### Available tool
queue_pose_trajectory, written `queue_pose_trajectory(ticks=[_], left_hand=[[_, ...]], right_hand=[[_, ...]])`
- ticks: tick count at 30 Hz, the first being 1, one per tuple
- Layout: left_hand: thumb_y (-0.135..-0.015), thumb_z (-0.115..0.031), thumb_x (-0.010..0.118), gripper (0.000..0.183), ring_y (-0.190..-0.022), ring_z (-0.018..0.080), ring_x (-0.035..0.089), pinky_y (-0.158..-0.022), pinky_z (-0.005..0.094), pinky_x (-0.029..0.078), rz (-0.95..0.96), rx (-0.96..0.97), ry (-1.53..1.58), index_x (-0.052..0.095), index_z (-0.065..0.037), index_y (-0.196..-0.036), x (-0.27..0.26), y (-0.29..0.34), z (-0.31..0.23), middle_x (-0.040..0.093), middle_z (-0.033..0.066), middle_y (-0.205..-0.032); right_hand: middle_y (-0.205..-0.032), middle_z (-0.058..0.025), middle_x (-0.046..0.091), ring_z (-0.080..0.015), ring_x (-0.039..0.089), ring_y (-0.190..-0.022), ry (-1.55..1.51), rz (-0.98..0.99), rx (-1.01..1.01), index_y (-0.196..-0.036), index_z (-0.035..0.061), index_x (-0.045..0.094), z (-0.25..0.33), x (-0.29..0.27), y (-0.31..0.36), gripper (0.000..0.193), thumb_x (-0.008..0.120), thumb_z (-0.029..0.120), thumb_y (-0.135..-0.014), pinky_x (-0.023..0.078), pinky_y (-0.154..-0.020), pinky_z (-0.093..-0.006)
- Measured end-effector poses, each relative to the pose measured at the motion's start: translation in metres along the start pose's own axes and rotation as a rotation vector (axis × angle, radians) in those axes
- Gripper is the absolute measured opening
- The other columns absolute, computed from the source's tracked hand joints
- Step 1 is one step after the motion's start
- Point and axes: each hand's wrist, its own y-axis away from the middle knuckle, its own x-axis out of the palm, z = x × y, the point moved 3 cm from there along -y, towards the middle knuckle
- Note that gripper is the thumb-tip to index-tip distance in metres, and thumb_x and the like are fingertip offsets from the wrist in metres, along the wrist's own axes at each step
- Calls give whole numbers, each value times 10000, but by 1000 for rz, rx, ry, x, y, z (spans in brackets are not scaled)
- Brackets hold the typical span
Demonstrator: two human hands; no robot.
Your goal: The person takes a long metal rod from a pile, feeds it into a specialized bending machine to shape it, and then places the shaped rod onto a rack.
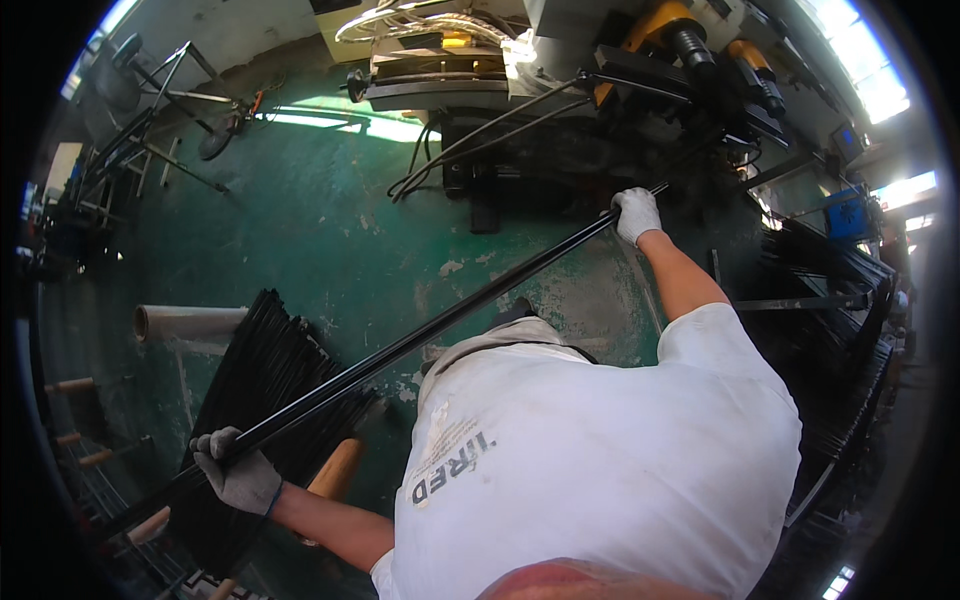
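Note:
Several long black metal tubes (430,332), lying close together, slant across the front of my body from lower left to upper right. Near their lower left part, my left hand (238,472) in a grey-white glove is closed around them. My right hand (637,215), in a white glove, grips them close to the upper right end. That end points at a dark machine (560,150), and a thin tip shows just past my right fingers. Whether the tip touches the machine, I cannot tell.
A pile of black tubes (255,375) lies at the left, beside a roll of clear film (190,322). More black tubes (830,340) are stacked at the right. A metal frame (165,95) stands far left on the green floor (300,220). Machine arms (490,130) jut out ahead.

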Motion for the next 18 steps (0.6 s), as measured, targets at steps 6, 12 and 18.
queue_pose_trajectory(ticks=[6, 12, 18], left_hand=[[-1094, -96, 658, 107, -839, 216, 588, -894, 401, 521, 40, -219, -213, 644, 2, -1134, 72, -10, 200, 657, 82, -960], [-1055, -128, 721, 147, -965, 284, 676, -1145, 540, 477, 94, -526, -312, 641, -57, -1156, 123, 9, 427, 673, 67, -962], [-1058, -103, 679, 210, -1174, 323, 677, -1249, 560, 415, 361, -647, -250, 648, 11, -1231, 176, -67, 461, 710, 125, -1171]], right_hand=[[-1175, -192, 725, -393, 693, -1155, -1886, -434, 1044, -1213, 1, 658, -68, 57, 37, 299, 706, 103, -936, 529, -1124, -543], [-1110, -167, 720, -359, 718, -1087, -2881, -169, 930, -1085, 16, 655, -5, -1, -2, 117, 637, -52, -991, 593, -1046, -539], [-1095, -136, 748, -339, 733, -1069, -2711, -481, 884, -1114, 14, 677, -127, -16, -18, 83, 689, 2, -1033, 616, -1015, -508]])
